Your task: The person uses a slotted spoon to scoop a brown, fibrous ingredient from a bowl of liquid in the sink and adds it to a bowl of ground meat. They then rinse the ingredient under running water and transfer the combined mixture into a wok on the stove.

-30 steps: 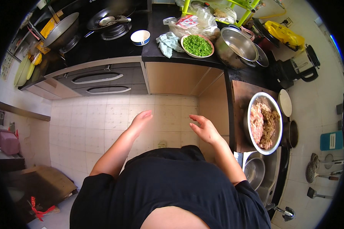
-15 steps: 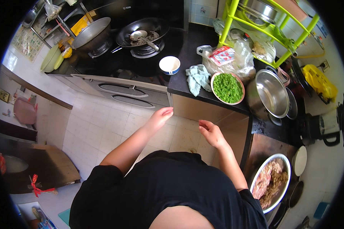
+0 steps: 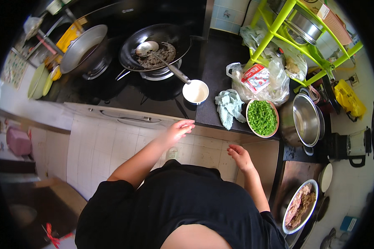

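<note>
Both my hands hang in the air before the counter and hold nothing I can see. My left hand (image 3: 180, 132), fingers loosely stretched out and slightly curled, is by the counter's front edge below a small white bowl with a blue outside (image 3: 195, 92). Further right, my right hand (image 3: 239, 157) is open with its fingers a little bent, below a bowl of chopped green vegetables (image 3: 262, 118). A crumpled pale-blue cloth (image 3: 229, 108) lies between the two bowls. On the stove, a black wok (image 3: 131, 57) holds dark residue and a metal ladle (image 3: 147, 49), whose handle reaches toward the white bowl.
A second large pan (image 3: 85, 43) stands at the left of the stove. Right of the greens are a steel pot (image 3: 306, 120), a blender (image 3: 357, 143) and a basin of minced meat (image 3: 300, 207). Plastic bags (image 3: 274, 85) lie below a green rack (image 3: 274, 27).
The view has shifted closer to the stove and counter. My left hand has come nearer the counter edge; my right hand has moved slightly right and down in the picture.
</note>
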A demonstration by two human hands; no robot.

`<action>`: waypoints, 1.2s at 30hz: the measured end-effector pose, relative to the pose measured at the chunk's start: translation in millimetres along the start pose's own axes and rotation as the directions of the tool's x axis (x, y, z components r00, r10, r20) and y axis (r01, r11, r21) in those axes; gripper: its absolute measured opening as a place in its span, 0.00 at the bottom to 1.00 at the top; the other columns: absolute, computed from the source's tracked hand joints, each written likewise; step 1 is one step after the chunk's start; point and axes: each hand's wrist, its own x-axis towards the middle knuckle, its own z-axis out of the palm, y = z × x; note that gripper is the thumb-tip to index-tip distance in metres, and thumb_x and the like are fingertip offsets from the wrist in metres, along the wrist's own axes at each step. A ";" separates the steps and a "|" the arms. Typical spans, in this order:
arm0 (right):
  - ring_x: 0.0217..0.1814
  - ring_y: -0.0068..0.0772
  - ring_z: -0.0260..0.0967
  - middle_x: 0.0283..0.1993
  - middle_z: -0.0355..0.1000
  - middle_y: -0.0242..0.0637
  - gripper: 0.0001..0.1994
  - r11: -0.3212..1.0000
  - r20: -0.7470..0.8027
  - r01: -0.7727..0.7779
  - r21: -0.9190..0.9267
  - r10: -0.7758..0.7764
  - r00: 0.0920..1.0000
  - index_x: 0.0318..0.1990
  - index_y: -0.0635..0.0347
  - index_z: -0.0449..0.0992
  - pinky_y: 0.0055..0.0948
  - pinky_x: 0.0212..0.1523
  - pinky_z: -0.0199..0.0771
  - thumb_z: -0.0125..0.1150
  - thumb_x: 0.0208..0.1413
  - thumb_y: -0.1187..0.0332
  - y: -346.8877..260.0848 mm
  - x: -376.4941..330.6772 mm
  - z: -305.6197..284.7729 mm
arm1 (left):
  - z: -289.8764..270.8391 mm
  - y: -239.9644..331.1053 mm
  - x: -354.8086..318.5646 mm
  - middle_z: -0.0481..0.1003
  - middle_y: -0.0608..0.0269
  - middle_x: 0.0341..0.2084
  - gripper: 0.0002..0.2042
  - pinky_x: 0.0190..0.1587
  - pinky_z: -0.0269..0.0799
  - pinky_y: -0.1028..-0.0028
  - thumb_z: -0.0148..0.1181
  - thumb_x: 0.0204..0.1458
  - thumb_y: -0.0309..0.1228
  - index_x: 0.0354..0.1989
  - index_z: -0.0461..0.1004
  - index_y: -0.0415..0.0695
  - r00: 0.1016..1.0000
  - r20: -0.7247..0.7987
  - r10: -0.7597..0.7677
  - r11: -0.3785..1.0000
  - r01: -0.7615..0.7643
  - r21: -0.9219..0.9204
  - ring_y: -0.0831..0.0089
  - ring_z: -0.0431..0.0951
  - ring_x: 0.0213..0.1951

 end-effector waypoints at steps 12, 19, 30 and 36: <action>0.48 0.28 0.67 0.46 0.70 0.38 0.19 0.957 -0.383 -0.171 0.234 0.252 0.889 0.52 0.66 0.65 0.27 0.47 0.66 0.49 0.56 0.64 23.7 -111.5 -2.6 | 88.1 5.2 67.5 0.71 0.62 0.45 0.16 0.48 0.64 0.72 0.47 0.57 0.38 0.50 0.66 0.44 0.763 0.638 -0.101 0.987 -0.005 0.163 0.74 0.71 0.46; 0.38 0.25 0.69 0.38 0.72 0.35 0.14 0.836 -0.677 0.084 0.542 0.375 0.633 0.43 0.63 0.71 0.24 0.39 0.69 0.51 0.54 0.63 136.8 -227.1 -57.3 | 237.5 -7.4 65.1 0.71 0.62 0.44 0.16 0.47 0.64 0.75 0.49 0.56 0.36 0.51 0.65 0.45 0.659 0.721 -0.216 0.944 -0.049 0.327 0.73 0.70 0.45; 0.26 0.26 0.68 0.29 0.68 0.34 0.17 0.571 -0.825 0.638 0.516 0.531 0.192 0.41 0.62 0.65 0.23 0.25 0.70 0.43 0.59 0.55 233.7 -387.0 -189.7 | 497.8 -25.3 61.0 0.71 0.63 0.38 0.17 0.38 0.70 0.77 0.50 0.55 0.36 0.49 0.62 0.40 0.751 0.654 -0.089 0.959 -0.114 0.261 0.78 0.73 0.35; 0.33 0.24 0.67 0.32 0.70 0.33 0.11 0.565 -0.918 0.747 0.351 0.364 0.157 0.38 0.63 0.66 0.23 0.34 0.69 0.58 0.51 0.68 222.3 -369.6 -254.8 | 540.5 -24.1 73.7 0.71 0.64 0.28 0.11 0.25 0.67 0.81 0.53 0.53 0.33 0.40 0.62 0.40 0.811 0.585 -0.032 0.974 -0.105 0.199 0.80 0.72 0.27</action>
